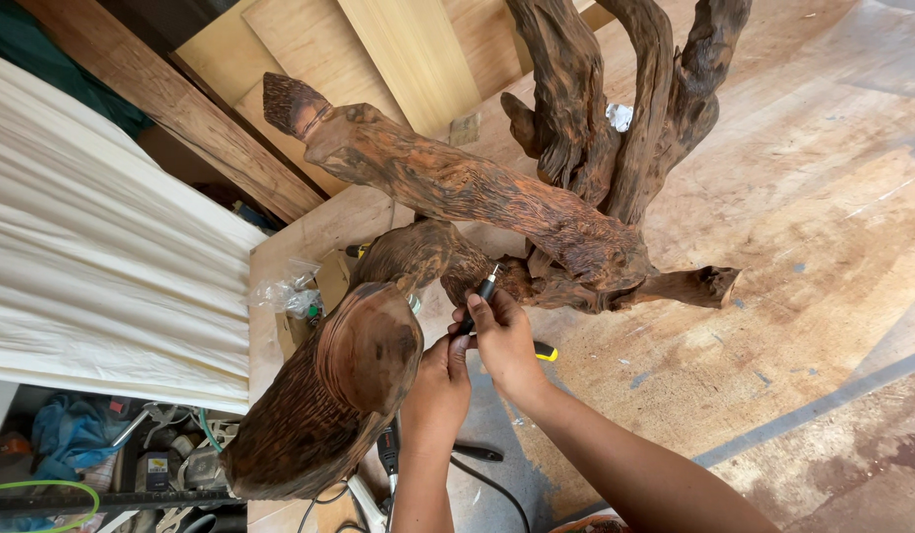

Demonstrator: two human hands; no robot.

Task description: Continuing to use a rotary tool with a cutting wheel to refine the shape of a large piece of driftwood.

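A large gnarled driftwood root sculpture (477, 192), dark reddish-brown, fills the middle of the head view, with a thick limb (324, 395) reaching toward me. My right hand (505, 341) grips a slim black rotary tool handpiece (477, 301), its metal tip touching the wood under the central branch. My left hand (440, 390) is closed around the rear of the same handpiece, just below the right hand. A black cable (497, 489) trails down from the hands.
Plywood floor sheets (803, 247) lie to the right. Leaning boards (408, 54) stand behind the root. A pale corrugated sheet (92, 257) is on the left, above a cluttered tool bin (132, 459). A yellow-and-black tool (544, 350) and a plastic bag (285, 291) rest near the base.
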